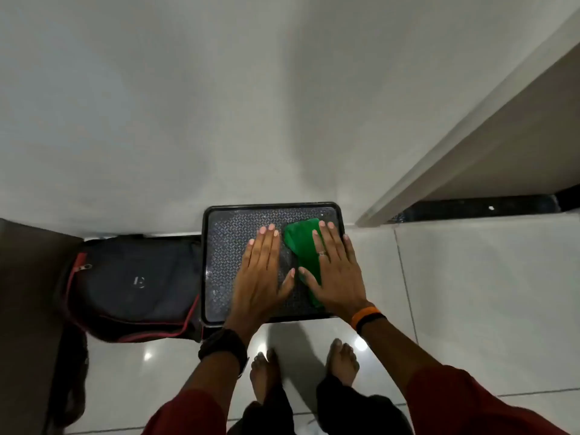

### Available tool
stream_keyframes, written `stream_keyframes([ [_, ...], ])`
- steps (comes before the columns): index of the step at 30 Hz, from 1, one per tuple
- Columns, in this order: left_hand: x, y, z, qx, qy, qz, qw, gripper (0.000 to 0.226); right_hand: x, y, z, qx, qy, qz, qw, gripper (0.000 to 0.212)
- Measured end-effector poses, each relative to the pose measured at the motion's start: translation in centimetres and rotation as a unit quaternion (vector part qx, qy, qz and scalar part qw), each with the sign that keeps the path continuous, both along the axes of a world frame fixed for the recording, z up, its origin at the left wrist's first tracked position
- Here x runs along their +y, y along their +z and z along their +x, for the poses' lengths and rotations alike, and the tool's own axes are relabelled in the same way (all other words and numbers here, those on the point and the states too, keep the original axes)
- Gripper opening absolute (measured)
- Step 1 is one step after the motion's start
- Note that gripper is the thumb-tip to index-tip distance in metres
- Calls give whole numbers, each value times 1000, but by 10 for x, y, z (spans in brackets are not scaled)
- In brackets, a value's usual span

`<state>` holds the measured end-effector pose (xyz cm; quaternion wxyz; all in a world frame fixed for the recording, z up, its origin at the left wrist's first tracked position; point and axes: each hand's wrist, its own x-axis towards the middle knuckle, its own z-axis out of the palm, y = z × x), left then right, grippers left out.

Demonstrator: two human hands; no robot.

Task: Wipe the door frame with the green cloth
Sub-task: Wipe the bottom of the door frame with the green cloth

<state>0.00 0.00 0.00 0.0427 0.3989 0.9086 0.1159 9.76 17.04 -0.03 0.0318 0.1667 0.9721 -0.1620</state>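
Note:
A green cloth (301, 243) lies on a dark patterned stool top (226, 246) that stands against the wall. My right hand (335, 271) rests flat on the cloth, fingers spread, and covers its right part. My left hand (260, 271) lies flat on the stool top just left of the cloth, palm down, holding nothing. The pale door frame (455, 146) runs diagonally from the upper right down to the floor, right of the stool. Both hands are well left of it.
A black bag with red trim (135, 284) sits on the floor to the left of the stool. A dark piece of furniture (28, 293) fills the far left. My bare feet (301, 368) stand on glossy white floor tiles (470, 293). A grey wall (188, 105) rises ahead.

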Motion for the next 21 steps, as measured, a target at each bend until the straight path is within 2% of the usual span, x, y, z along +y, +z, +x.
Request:
stream_keyframes([
  [6, 5, -83, 6, -41, 31, -50, 997, 77, -2, -80, -3, -24, 19, -18, 999, 73],
  [9, 10, -100, 5, -15, 42, -61, 997, 78, -6, -86, -9, 10, 17, 21, 1000, 70],
  [11, 15, -96, 6, -18, 55, -65, 996, 78, -4, -82, -15, 25, 15, 14, 999, 64],
  [16, 23, -24, -2, -8, 59, -26, 998, 76, 10, -10, -28, 55, -25, -13, 998, 54],
  [21, 34, 144, -22, 47, 58, 44, 996, 75, 15, 153, -27, 180, -65, 2, 982, 51],
])
